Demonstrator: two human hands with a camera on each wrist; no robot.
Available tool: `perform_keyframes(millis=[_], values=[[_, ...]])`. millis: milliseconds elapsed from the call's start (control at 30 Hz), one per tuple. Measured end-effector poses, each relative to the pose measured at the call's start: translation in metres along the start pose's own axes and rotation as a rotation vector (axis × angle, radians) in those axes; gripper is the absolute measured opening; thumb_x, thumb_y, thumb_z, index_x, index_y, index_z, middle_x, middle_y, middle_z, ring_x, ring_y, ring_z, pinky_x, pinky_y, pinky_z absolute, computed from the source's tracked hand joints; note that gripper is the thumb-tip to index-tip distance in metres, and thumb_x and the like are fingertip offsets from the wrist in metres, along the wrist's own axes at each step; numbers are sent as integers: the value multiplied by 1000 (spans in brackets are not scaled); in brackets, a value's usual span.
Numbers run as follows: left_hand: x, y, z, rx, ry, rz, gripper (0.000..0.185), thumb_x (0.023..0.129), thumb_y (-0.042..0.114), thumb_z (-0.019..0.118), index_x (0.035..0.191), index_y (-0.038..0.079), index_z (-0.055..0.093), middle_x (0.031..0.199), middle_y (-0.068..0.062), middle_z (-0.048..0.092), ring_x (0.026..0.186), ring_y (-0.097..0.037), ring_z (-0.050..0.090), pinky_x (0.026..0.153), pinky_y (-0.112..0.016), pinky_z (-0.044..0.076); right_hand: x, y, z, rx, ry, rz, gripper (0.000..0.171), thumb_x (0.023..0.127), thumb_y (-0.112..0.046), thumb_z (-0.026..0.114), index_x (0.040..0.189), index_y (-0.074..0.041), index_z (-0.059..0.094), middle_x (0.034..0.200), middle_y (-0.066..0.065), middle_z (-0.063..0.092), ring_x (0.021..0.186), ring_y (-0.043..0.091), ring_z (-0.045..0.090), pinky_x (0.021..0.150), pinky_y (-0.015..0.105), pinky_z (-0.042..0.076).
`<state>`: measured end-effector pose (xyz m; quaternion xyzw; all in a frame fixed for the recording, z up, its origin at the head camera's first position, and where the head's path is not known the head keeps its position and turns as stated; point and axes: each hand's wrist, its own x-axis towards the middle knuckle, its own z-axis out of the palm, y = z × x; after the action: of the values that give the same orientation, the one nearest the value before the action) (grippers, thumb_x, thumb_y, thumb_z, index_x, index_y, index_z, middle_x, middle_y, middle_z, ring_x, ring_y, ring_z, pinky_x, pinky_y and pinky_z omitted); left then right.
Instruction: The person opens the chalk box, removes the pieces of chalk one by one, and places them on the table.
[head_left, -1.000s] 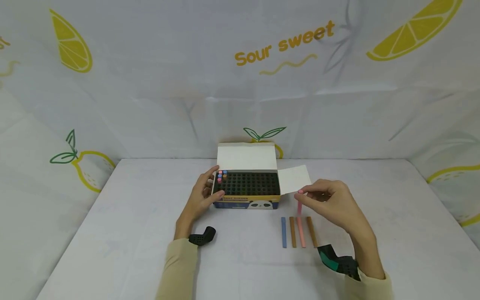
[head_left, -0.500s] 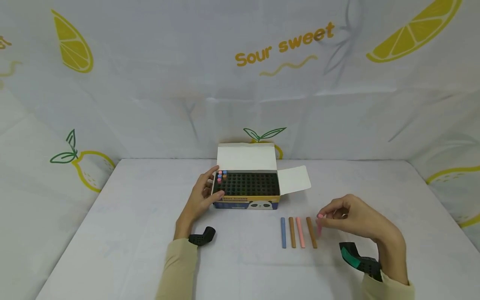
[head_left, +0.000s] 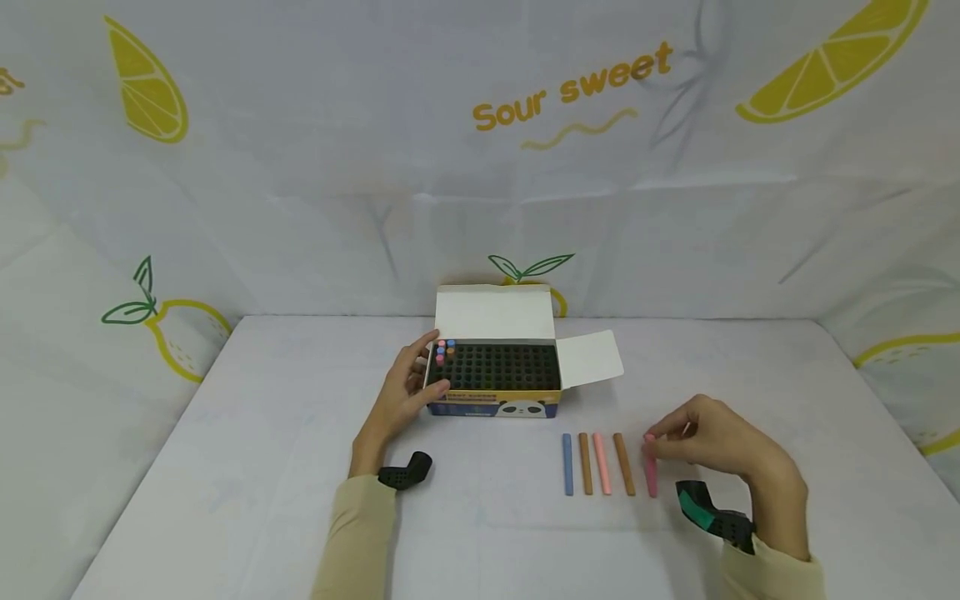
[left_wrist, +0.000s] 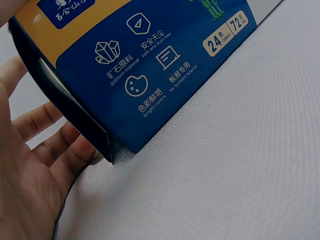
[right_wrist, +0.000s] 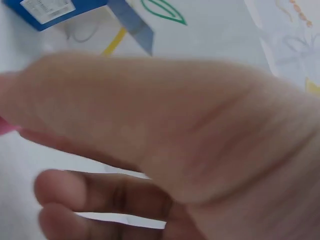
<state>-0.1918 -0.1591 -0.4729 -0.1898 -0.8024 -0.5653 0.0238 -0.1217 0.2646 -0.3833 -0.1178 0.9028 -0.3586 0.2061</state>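
Head view, and the action is out on the right: the right hand [head_left: 708,437] has a deep pink stick [head_left: 651,479] pinched by its far end between thumb and fingers! That stick sits well to the right of the box, its free end pointing back toward the person; whether it lies fully flat on the white table [head_left: 225,483], I can't tell. Just beside it comes a tidy row: a brown stick [head_left: 624,464], a pale pink stick [head_left: 602,464], a second brown stick [head_left: 585,464] and, furthest left, a blue stick [head_left: 567,464], each lying apart from the next.

Over to the left hand [head_left: 399,396], and it's holding the box [head_left: 465,407] by its left end, thumb on the near edge, fingers wrapped round the side! Inside, rows of round holes in a black insert [head_left: 510,367], with pink, blue and brown stick ends [head_left: 441,351] clustered toward the far left corner. Up stands the white lid [head_left: 492,312] at the back, and the side flap [head_left: 590,360] juts out right.

Left wrist view: a blue and orange panel [left_wrist: 150,90] reads "24 colors" and "72 pcs". Right wrist view: a sliver of pink peeks out by the thumb, two fingers below it, and a white label [right_wrist: 47,10] shows on the box's blue corner!
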Motion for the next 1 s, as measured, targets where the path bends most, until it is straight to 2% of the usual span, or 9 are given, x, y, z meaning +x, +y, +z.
perform_keyframes(millis=[100,167,300,533,767,1000], values=[[0,0,0,-2,-2,1,75,93,34,71,159,23,38,128,-19,44,92,-23,52,72,-26,48,3,0,3,-64,45,30,25,88,-23,78,102,-3,82,74,0,67,67,7,47,60,25,42],[0,-1,0,-3,-2,2,75,93,35,71,159,24,37,128,-19,44,92,-23,52,72,-26,48,4,1,5,-67,55,49,28,87,-25,79,104,-3,81,69,-1,63,66,8,47,59,25,42],[1,-1,0,3,-4,2,75,93,36,71,159,24,37,128,-18,44,91,-23,53,71,-26,48,7,3,6,-64,60,72,32,87,-27,80,106,-3,81,71,-1,62,66,9,48,58,26,42],[2,-1,1,2,-8,-5,75,93,32,71,159,24,37,128,-18,44,92,-22,53,71,-26,49,14,11,10,-67,72,84,33,87,-27,81,107,-1,80,76,-1,69,65,8,50,58,25,44],[1,0,0,-4,1,-3,75,92,31,71,159,23,38,127,-18,44,92,-23,53,71,-25,49,22,19,14,-84,45,71,30,85,-30,82,103,-5,82,99,7,80,85,12,56,74,31,47],[1,-2,0,-3,3,0,74,92,29,71,159,21,38,127,-18,44,91,-21,52,71,-25,48,24,19,16,-85,62,123,32,82,-33,85,100,-7,83,96,4,79,84,15,53,74,32,44]])
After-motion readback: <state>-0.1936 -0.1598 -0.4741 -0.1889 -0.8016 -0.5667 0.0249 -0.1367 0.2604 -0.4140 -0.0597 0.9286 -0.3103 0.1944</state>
